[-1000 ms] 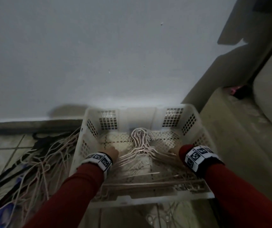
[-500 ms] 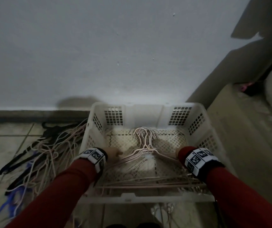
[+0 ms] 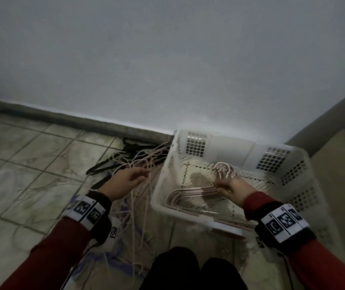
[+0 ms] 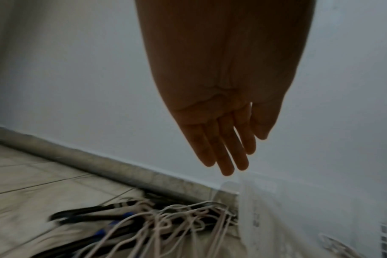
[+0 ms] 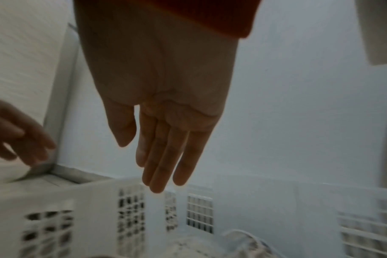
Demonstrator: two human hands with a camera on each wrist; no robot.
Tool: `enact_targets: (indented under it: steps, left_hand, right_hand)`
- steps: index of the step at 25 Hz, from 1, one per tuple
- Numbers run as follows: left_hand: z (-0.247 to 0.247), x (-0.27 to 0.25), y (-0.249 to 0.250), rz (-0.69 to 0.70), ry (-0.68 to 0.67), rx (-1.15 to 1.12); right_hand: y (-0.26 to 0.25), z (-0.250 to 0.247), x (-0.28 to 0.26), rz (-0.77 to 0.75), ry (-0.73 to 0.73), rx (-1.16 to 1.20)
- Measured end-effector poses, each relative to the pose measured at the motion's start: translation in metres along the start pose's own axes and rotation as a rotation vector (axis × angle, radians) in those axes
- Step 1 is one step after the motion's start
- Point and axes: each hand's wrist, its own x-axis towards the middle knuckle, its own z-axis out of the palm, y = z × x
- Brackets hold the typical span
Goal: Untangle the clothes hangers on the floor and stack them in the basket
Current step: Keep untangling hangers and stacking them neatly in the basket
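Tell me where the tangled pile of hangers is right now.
In the head view the tangled pile of hangers lies on the tiled floor, against the left outer wall of the white basket and near the baseboard, with the open left hand just above it.

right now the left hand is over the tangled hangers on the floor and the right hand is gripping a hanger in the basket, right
Not quite. The right hand grips nothing: the right wrist view shows its fingers straight and empty above the basket. The rest holds: the left hand is over the tangled hangers on the floor.
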Motion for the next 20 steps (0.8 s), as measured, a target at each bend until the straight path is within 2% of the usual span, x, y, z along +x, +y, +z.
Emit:
enact_targets:
  steps: [4, 7, 10, 12, 14, 17, 20]
  left_hand:
    - [0.003, -0.065, -0.06, -0.157, 0.177, -0.122]
    - [0.02, -0.102, -0.095, -0.308, 0.316, -0.18]
    - [0.051, -0.134, -0.13, -0.514, 0.366, -0.219]
    - [0.07, -0.148, -0.15, -0.63, 0.363, -0.222]
    - [0.087, -0.153, -0.167, -0.685, 0.28, -0.14]
    - [0.107, -0.162, -0.187, -0.68, 0.127, 0.06]
    - [0.113, -0.165, -0.191, -0.645, 0.105, 0.212]
  right_hand:
    - [-0.082, 0.018, 0.0, -0.276, 0.105, 0.2]
    - [-0.137, 0.042, 0.004, -0.367, 0.012, 0.237]
    - [-0.18, 0.077, 0.017, -0.414, -0.116, 0.201]
    - [-0.201, 0.103, 0.029, -0.427, -0.233, 0.115]
    - [-0.213, 0.129, 0.042, -0.417, -0.347, -0.004]
    - [-0.223, 0.167, 0.06, -0.418, -0.5, -0.181]
    - [-0.228, 0.187, 0.071, -0.443, -0.487, -0.296]
